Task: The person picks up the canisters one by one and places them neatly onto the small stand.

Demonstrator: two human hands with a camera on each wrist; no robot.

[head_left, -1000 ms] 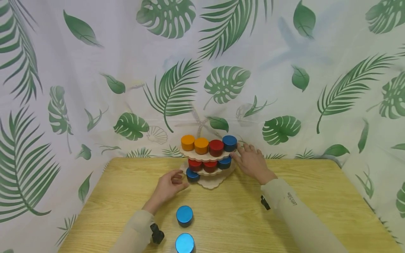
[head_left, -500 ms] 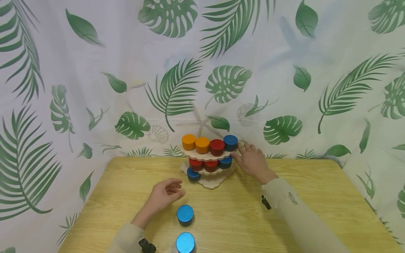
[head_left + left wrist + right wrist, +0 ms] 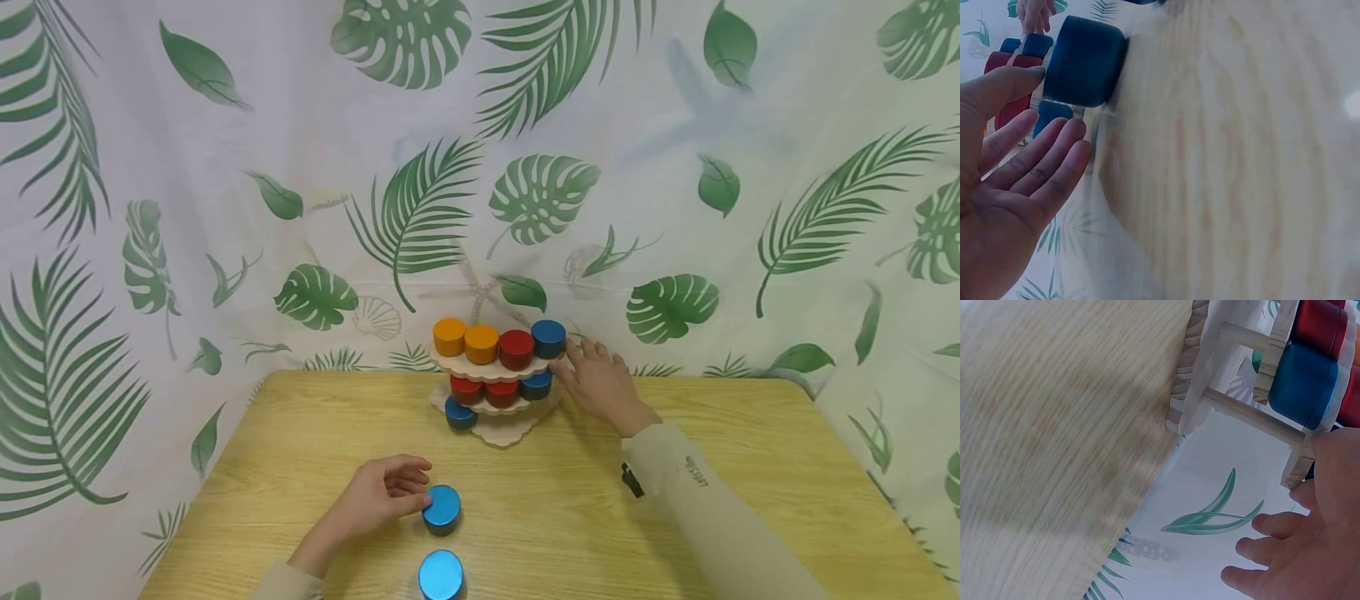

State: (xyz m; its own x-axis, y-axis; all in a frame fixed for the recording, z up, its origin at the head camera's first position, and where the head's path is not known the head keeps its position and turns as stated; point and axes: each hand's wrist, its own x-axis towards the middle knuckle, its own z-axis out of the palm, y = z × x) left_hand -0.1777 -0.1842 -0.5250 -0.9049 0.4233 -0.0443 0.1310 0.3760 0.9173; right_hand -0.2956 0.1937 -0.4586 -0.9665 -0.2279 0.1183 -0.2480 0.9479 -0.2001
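Observation:
My left hand (image 3: 382, 496) is beside the nearer-to-stand loose blue tin (image 3: 442, 509), its thumb tip at the tin's left side and the other fingers loosely bent, not around it. The left wrist view shows that blue tin (image 3: 1085, 61) just past the thumb, with the palm facing it. A three-tier wooden stand (image 3: 504, 431) with scalloped edges stands at the back. On its top tier sit orange tins (image 3: 482, 344), a red tin (image 3: 517, 349) and a blue one. My right hand (image 3: 600, 385) pinches the top tier's right edge between thumb and forefinger, other fingers extended.
Another blue tin (image 3: 441, 576) stands at the near edge of view. Red and blue tins fill the middle tier, and one blue tin (image 3: 461, 414) sits at the left of the bottom tier. A leaf-printed curtain (image 3: 480, 167) hangs behind the wooden table (image 3: 750, 467).
My left hand has drawn back from the blue tin on the bottom tier, coming nearer and down to the loose blue tin. The right hand has stayed at the stand.

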